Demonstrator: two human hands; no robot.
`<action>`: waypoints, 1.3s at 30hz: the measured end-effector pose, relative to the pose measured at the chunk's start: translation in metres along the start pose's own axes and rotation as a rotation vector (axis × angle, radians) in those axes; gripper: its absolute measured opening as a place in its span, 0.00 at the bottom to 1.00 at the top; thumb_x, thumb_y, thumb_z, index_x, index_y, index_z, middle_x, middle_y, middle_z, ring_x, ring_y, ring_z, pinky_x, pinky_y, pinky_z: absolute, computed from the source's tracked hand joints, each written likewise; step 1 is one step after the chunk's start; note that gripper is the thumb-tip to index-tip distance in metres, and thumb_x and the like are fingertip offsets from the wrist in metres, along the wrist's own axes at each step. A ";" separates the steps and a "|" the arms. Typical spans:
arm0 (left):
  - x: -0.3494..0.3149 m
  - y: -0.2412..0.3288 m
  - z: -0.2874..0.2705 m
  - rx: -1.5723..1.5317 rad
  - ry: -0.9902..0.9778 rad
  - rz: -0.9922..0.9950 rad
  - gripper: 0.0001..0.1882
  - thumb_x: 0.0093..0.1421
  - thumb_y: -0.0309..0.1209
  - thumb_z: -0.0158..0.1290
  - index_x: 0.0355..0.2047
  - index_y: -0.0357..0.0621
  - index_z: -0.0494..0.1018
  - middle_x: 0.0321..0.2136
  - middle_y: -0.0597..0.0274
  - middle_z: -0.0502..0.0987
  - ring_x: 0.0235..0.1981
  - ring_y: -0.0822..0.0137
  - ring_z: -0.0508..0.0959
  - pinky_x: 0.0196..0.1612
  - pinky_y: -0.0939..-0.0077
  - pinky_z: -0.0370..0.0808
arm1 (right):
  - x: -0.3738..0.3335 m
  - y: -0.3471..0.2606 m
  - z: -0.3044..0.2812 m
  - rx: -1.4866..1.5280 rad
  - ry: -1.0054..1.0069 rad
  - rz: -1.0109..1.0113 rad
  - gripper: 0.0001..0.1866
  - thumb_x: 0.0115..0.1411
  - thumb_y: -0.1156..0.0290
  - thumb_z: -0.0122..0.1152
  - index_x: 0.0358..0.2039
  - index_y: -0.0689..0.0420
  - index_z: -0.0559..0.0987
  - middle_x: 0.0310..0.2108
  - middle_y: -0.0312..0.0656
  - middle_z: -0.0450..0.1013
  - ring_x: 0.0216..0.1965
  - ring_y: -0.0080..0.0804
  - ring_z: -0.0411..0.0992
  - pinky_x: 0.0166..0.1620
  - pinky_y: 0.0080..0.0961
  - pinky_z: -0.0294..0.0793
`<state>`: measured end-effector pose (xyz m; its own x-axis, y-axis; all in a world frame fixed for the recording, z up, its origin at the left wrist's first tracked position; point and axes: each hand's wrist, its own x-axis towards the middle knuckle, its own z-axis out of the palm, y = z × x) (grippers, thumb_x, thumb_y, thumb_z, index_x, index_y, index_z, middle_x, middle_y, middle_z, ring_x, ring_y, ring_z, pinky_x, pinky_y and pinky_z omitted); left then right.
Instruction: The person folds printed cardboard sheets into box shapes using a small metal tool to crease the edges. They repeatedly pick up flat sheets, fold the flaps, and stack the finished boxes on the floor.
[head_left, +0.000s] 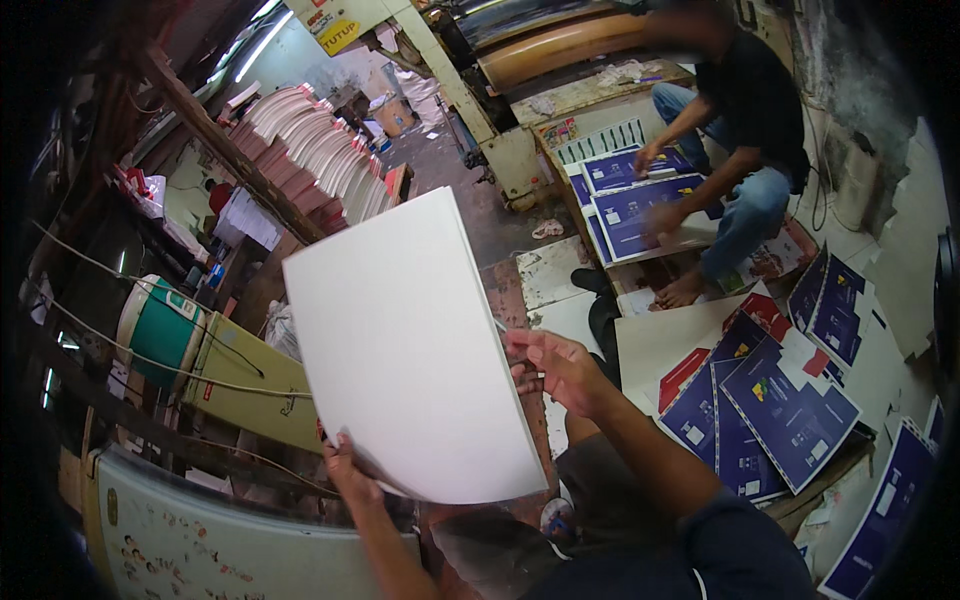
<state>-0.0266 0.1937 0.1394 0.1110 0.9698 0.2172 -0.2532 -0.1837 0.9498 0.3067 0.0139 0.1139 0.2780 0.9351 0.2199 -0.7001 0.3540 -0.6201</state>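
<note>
While the person sits low among scattered prints, both hands carry a stack of white card sheets point(410, 340) lifted up in front of the chest, its blank face tilted toward the camera. The left hand point(350, 470) grips the stack at its near lower edge, fingers curled under and thumb over, so it is clenched on the card; the right hand point(555, 368) steadies the right edge with fingers partly spread and pressed against the side rather than wrapped round it. The step in hand looks like handling or squaring a bundle — lifting it clear and holding it in the air, well apart from any surface. To the right, near the person's knee, blue printed sheets point(770, 410) lie fanned over one another on a low board, and farther off another person point(740, 130) crouches with both hands on more blue sheets point(640, 205). On the far left stand tall leaning stacks of paper point(310, 150), and nearer left a green-and-white drum point(160, 325). Judged from the grip, any next move with the bundle calls for firm hold at the lower edge and even support on the right side — the sheets are thin and could slip or fan apart if tilted further.
</note>
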 end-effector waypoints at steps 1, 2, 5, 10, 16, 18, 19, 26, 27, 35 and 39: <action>-0.003 -0.014 0.007 -0.088 -0.017 -0.065 0.16 0.65 0.37 0.55 0.47 0.41 0.70 0.43 0.59 0.76 0.46 0.62 0.75 0.52 0.64 0.72 | -0.003 -0.007 0.007 -0.024 0.033 -0.019 0.28 0.65 0.64 0.59 0.61 0.63 0.66 0.51 0.42 0.70 0.47 0.28 0.73 0.49 0.30 0.76; -0.013 -0.024 0.010 -0.169 -0.017 -0.127 0.17 0.65 0.39 0.53 0.48 0.42 0.70 0.44 0.59 0.76 0.47 0.61 0.75 0.53 0.63 0.72 | -0.007 -0.010 0.018 -0.043 0.057 -0.024 0.27 0.64 0.67 0.60 0.60 0.63 0.67 0.51 0.42 0.71 0.46 0.27 0.74 0.48 0.29 0.77; -0.039 -0.054 0.019 -0.376 -0.021 -0.335 0.20 0.65 0.44 0.50 0.51 0.44 0.70 0.46 0.61 0.76 0.49 0.59 0.75 0.54 0.61 0.72 | -0.018 -0.014 0.043 -0.156 0.120 0.004 0.26 0.63 0.72 0.62 0.59 0.63 0.67 0.49 0.42 0.72 0.45 0.26 0.74 0.48 0.26 0.77; -0.084 -0.098 0.056 -0.625 -0.157 -0.532 0.27 0.64 0.53 0.48 0.53 0.45 0.71 0.50 0.59 0.76 0.52 0.57 0.74 0.55 0.59 0.71 | -0.042 -0.007 0.069 -0.003 0.090 -0.028 0.25 0.63 0.72 0.61 0.58 0.64 0.68 0.48 0.42 0.73 0.46 0.26 0.75 0.47 0.23 0.78; -0.126 -0.108 0.094 -0.752 -0.277 -0.676 0.36 0.64 0.59 0.44 0.60 0.42 0.66 0.55 0.54 0.73 0.55 0.54 0.73 0.59 0.58 0.69 | -0.070 -0.022 0.089 -0.317 0.118 -0.027 0.20 0.65 0.68 0.57 0.53 0.66 0.73 0.44 0.42 0.76 0.44 0.24 0.75 0.48 0.22 0.74; -0.136 -0.096 0.102 -0.686 -0.300 -0.647 0.36 0.66 0.58 0.41 0.62 0.42 0.64 0.58 0.53 0.71 0.57 0.54 0.71 0.61 0.59 0.67 | -0.077 -0.029 0.095 -0.455 0.128 -0.070 0.18 0.65 0.68 0.56 0.51 0.66 0.75 0.42 0.40 0.77 0.42 0.21 0.74 0.45 0.19 0.73; -0.141 -0.091 0.101 -0.654 -0.303 -0.638 0.36 0.66 0.58 0.41 0.62 0.42 0.64 0.58 0.53 0.71 0.57 0.54 0.71 0.61 0.59 0.67 | -0.081 -0.032 0.099 -0.564 0.173 -0.084 0.16 0.65 0.68 0.55 0.48 0.66 0.77 0.39 0.38 0.77 0.39 0.19 0.73 0.43 0.17 0.71; -0.162 -0.069 0.074 -0.605 -0.385 -0.661 0.37 0.64 0.57 0.45 0.62 0.41 0.64 0.57 0.53 0.71 0.56 0.55 0.72 0.60 0.60 0.68 | -0.106 -0.078 0.082 -0.888 0.316 -0.269 0.12 0.61 0.72 0.56 0.42 0.65 0.79 0.38 0.36 0.73 0.40 0.22 0.69 0.46 0.20 0.66; -0.162 -0.066 0.074 -0.609 -0.405 -0.662 0.37 0.64 0.57 0.46 0.62 0.41 0.64 0.57 0.53 0.71 0.56 0.56 0.72 0.60 0.60 0.69 | -0.108 -0.094 0.059 -0.940 0.357 -0.280 0.14 0.61 0.71 0.56 0.44 0.66 0.78 0.40 0.38 0.73 0.42 0.23 0.69 0.48 0.20 0.66; -0.132 -0.046 0.000 -1.151 -0.612 -0.568 0.37 0.62 0.56 0.50 0.61 0.41 0.65 0.57 0.53 0.71 0.55 0.57 0.73 0.59 0.61 0.70 | -0.113 -0.161 0.014 -1.182 0.369 -0.157 0.27 0.62 0.57 0.49 0.51 0.67 0.74 0.45 0.46 0.73 0.45 0.30 0.71 0.49 0.23 0.67; -0.106 -0.062 -0.081 -1.452 -0.643 -0.524 0.38 0.61 0.56 0.53 0.61 0.40 0.65 0.57 0.53 0.71 0.55 0.58 0.73 0.58 0.61 0.70 | -0.134 -0.162 -0.037 -1.057 0.354 -0.056 0.28 0.63 0.56 0.48 0.54 0.68 0.70 0.48 0.47 0.72 0.49 0.33 0.72 0.54 0.27 0.68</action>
<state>-0.1003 0.1156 0.0392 0.7224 0.5872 0.3651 -0.6426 0.7651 0.0410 0.4071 -0.1694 0.1568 0.5813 0.8007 0.1451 0.1838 0.0445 -0.9820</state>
